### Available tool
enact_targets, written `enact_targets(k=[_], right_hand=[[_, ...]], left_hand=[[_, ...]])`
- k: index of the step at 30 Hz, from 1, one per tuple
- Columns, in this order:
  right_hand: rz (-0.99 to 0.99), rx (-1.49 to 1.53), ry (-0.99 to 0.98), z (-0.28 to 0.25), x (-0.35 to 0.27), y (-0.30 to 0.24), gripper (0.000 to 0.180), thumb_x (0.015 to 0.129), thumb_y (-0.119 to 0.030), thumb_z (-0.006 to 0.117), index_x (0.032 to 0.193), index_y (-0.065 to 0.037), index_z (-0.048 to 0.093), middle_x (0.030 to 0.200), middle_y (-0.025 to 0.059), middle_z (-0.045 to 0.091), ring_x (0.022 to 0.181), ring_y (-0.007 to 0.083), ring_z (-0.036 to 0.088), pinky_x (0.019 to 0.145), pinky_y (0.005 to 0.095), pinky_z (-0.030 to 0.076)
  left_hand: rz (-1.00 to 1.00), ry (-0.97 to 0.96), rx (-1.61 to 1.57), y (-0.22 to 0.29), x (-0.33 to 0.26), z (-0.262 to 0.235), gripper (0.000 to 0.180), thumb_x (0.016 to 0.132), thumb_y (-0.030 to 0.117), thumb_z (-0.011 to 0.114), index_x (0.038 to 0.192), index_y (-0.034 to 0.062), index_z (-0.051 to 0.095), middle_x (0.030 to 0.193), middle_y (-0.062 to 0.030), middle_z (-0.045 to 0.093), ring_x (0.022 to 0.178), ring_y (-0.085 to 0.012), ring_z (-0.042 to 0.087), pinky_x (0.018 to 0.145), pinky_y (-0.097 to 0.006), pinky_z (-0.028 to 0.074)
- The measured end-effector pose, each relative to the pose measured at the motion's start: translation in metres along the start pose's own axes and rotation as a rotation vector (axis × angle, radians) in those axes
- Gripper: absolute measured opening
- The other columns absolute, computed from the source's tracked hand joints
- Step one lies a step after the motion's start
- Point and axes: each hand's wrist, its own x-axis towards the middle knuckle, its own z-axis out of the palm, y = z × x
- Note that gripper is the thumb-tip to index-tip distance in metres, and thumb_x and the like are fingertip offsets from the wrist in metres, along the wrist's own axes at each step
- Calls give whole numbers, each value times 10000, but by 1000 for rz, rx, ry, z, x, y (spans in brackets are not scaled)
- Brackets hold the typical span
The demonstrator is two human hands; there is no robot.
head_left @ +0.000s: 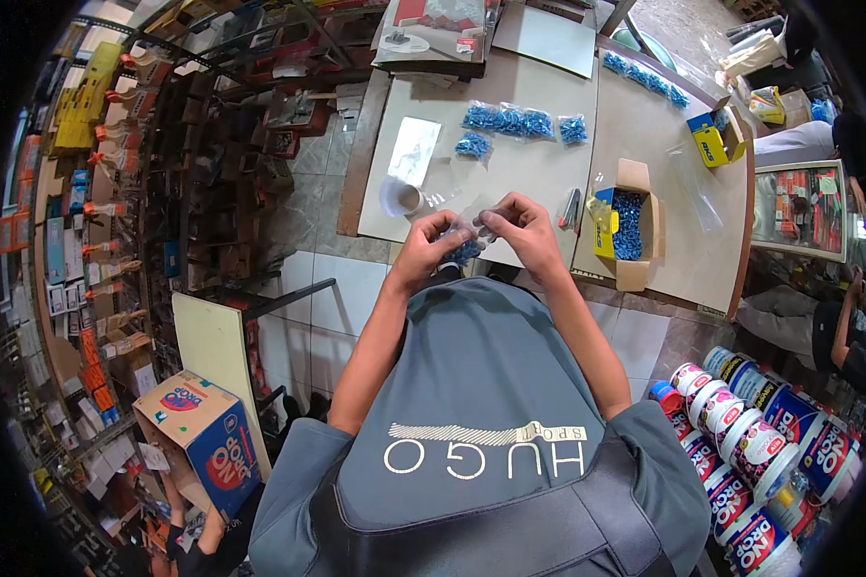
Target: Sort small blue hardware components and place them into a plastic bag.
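- Cluttered hardware-shop surroundings: packed shelves (87, 192) curve along the left, and a pale counter (539, 163) sits ahead of the person above a tiled floor.
- Both hands meet just over the counter's near edge, pinching a small clear plastic bag of blue pieces (465, 245) between them.
- Left hand (425, 248) is closed on the bag's left side, fingers curled round it.
- Right hand (524, 226) grips the bag's top from the right, fingertips pressed together on the plastic.
- Just right of the hands stands an open cardboard box of loose blue pieces (628, 223), with a yellow flap on its left side.
- Farther back on the counter lie several filled bags of blue pieces (510, 121), set in a row, and one more (471, 145) a little nearer.
- Left of the hands, a roll of clear tape or film (404, 199) rests on the counter.
- Stacked paint cans (760, 452) crowd the lower right, and a printed cardboard carton (202, 438) sits on the floor at lower left.
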Motion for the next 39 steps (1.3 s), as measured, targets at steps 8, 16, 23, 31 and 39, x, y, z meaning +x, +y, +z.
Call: enact_targets(k=[8, 16, 23, 31, 39], right_hand=[[77, -31, -3, -1, -2, -20, 161, 872, -129, 746, 942, -16, 656, 874, 36, 668, 790, 81, 591, 703, 255, 474], [91, 64, -96, -4, -1, -13, 196, 834, -87, 748, 991, -1, 668, 880, 26, 652, 780, 94, 583, 694, 254, 473], [33, 127, -122, -4, -5, -10, 76, 831, -6, 640, 900, -3, 672, 879, 28, 641, 776, 96, 574, 685, 254, 460], [-36, 100, -117, -6, -2, -14, 164, 785, 24, 567, 899, 6, 683, 960, 18, 620, 832, 106, 562, 753, 242, 454], [-156, -182, -276, -9, -8, -40, 152, 755, 28, 606, 879, -17, 680, 1024, 21, 571, 938, 125, 570, 821, 250, 454]], left_hand=[[-34, 121, 81, 24, -9, 23, 219, 957, 143, 663, 1101, -23, 677, 973, -79, 709, 845, -140, 684, 762, -286, 566], [-79, 132, -16, 28, -17, 26, 213, 958, 95, 624, 1111, -38, 687, 976, -87, 713, 857, -134, 686, 753, -279, 572], [-51, 188, 0, 31, -20, 31, 226, 935, 43, 603, 1120, -45, 697, 983, -103, 717, 881, -130, 685, 776, -263, 564], [21, 323, -99, 32, -22, 39, 201, 904, -7, 567, 1032, -48, 716, 954, -120, 721, 781, -177, 705, 704, -290, 601], [40, 304, -35, 38, -26, 38, 186, 904, -4, 579, 993, -32, 740, 900, -91, 717, 703, -141, 678, 609, -282, 596]])
